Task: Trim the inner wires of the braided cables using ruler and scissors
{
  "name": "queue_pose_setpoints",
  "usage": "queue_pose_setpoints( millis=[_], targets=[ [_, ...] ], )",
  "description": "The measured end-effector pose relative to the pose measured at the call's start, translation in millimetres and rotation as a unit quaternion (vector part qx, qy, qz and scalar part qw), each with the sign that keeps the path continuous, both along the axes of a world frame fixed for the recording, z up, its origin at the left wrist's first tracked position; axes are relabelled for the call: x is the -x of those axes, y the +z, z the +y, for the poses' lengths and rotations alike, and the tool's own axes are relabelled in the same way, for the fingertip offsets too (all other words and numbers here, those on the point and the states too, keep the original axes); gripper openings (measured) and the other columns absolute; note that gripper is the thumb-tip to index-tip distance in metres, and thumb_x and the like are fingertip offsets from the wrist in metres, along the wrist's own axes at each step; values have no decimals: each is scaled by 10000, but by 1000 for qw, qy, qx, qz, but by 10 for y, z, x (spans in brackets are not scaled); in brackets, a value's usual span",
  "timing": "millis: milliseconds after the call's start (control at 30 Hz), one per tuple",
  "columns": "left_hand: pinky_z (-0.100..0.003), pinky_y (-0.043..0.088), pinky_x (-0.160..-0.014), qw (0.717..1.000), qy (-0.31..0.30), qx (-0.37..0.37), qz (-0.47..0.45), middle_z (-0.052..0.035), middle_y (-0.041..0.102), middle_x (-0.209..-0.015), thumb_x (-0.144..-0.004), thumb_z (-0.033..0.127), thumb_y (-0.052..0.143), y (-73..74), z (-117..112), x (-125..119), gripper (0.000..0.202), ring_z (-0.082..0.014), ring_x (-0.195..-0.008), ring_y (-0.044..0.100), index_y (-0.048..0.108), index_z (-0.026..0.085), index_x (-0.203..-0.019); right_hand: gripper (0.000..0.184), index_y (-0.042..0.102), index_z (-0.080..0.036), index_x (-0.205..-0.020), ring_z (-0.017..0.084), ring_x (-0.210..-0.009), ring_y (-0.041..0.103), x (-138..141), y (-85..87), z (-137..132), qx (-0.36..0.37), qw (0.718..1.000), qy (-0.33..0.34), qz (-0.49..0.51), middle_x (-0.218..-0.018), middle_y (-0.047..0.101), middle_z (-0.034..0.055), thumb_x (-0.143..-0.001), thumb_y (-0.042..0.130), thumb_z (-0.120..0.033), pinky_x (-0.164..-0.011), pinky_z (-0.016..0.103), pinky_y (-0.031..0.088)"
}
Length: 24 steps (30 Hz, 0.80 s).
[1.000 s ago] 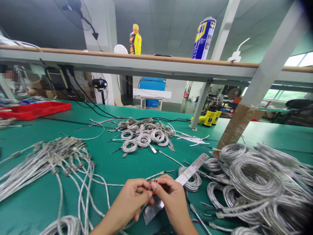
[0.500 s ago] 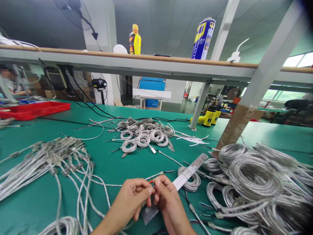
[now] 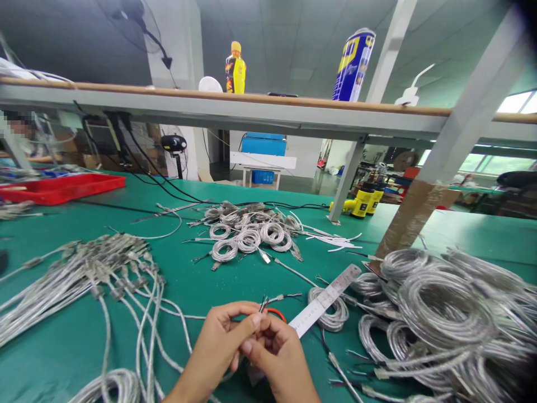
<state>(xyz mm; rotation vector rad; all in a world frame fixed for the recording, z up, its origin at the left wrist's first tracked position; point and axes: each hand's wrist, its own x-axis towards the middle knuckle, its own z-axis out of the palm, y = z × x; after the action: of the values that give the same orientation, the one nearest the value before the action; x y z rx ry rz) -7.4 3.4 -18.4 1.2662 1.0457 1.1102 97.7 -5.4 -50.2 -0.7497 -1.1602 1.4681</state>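
Note:
Low in the middle of the view, my left hand [image 3: 218, 344] and my right hand [image 3: 274, 355] meet over the green table [image 3: 197, 280]. Both are closed in a pinch on the end of one silver braided cable. Its thin dark wire tips [image 3: 263, 304] stick up above my fingers, and a red wire loop [image 3: 277, 313] curves out beside them. A steel ruler [image 3: 325, 301] lies slanted just right of my hands, its lower end hidden behind them.
Straight silver cables [image 3: 75, 274] fan out at the left. Small coiled cables [image 3: 247, 232] lie in a heap at centre back, and large coils [image 3: 440, 313] pile up at the right. A red tray [image 3: 62, 187] sits far left. A shelf [image 3: 251, 109] with bottles runs overhead.
My hands have drawn a little closer to me. The wire tips and the red loop now stand up above my fingers, and more of the ruler shows.

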Motion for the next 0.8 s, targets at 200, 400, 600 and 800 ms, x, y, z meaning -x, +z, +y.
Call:
queue_pose_setpoints(
  millis=[200, 400, 600, 800],
  targets=[
    [-121, 324, -339, 997, -9, 7, -72, 10, 588, -507, -670, 286, 625, 34, -22, -19, 161, -27, -347, 401, 658, 131, -701, 316, 432, -162, -591, 44, -415, 294, -18, 38, 8, 10, 999, 27, 23, -484, 394, -66, -551, 694, -334, -403, 178, 214],
    [-155, 380, -427, 992, -35, 0, -121, 35, 540, -432, -683, 264, 619, 16, -15, -26, 127, -58, -398, 455, 647, 140, -683, 339, 376, -173, -538, 57, -471, 282, -3, -10, -9, -7, 998, 49, 44, -507, 377, -66, -556, 696, -283, -441, 183, 219],
    [-154, 317, -406, 992, -23, 13, -126, 64, 435, -395, -658, 293, 633, 0, -45, -25, 170, -44, -373, 381, 631, 124, -644, 254, 455, -153, -536, 57, -460, 294, 10, -4, -18, -27, 999, 39, 8, -496, 407, -64, -546, 700, -223, -447, 185, 224],
    [-157, 277, -388, 991, -17, 27, -129, 75, 374, -378, -632, 313, 640, 36, -67, -71, 201, -43, -362, 342, 632, 112, -635, 210, 509, -144, -554, 54, -458, 297, 11, 38, -25, -21, 999, 37, 15, -504, 419, -65, -524, 712, -191, -442, 175, 216]
  ],
)
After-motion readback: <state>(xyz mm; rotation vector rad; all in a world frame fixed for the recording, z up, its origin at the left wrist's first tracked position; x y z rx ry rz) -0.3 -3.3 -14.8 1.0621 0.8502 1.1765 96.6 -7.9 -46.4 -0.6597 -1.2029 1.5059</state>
